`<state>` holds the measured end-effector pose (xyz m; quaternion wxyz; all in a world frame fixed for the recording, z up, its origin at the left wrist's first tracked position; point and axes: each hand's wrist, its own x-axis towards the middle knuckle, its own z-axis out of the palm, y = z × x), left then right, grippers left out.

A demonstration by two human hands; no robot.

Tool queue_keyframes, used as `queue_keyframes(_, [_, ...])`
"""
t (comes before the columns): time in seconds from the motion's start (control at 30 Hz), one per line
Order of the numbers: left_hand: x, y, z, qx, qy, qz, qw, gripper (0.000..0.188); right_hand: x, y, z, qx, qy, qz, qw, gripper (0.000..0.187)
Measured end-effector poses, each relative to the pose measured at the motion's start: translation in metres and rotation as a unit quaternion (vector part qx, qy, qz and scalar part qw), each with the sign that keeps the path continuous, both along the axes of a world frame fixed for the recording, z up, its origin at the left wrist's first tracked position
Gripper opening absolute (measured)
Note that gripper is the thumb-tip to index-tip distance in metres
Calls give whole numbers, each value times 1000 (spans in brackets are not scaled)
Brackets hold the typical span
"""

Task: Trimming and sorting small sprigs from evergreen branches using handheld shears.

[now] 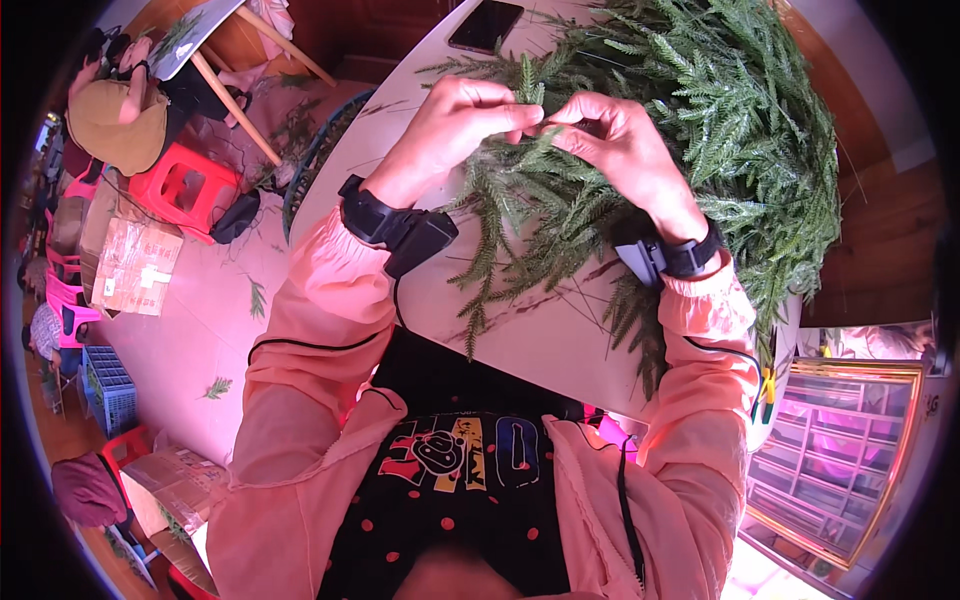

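Both my hands meet over the white table, fingers nearly touching. My left hand is closed, thumb and forefinger pinching a green artificial pine sprig that sticks up between the hands. Close beside it, my right hand is closed in a pinch at the sprig's lower part, where a small green tip shows by the thumb. Loose pine sprigs lie beneath both hands. A large heap of the same green branches spreads over the table's right side, next to my right hand. Black bands circle both wrists.
A dark phone lies at the table's far edge. On the left floor stand a red stool, a cardboard box and a blue crate. Another person sits at far left. Yellow-handled pliers hang at the table's right edge.
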<state>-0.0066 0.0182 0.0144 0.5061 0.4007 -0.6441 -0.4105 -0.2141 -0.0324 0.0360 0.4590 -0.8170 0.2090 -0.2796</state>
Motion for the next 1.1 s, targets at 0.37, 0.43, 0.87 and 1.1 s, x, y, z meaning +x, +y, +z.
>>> queue_keyframes(0.37, [0,8,12,-107,-4,94,990,15,13,27,11,-171,-9,-213,962,19])
queue_keyframes(0.43, [0,9,15,-132,9,115,984,16,13,29,15,-126,4,-231,965,20])
queue_keyframes(0.87, [0,2,9,-76,47,49,995,14,4,16,16,-439,-32,-252,862,15])
queue_keyframes(1.1, [-1,1,7,-56,61,1,997,19,6,18,14,-432,9,-257,864,14])
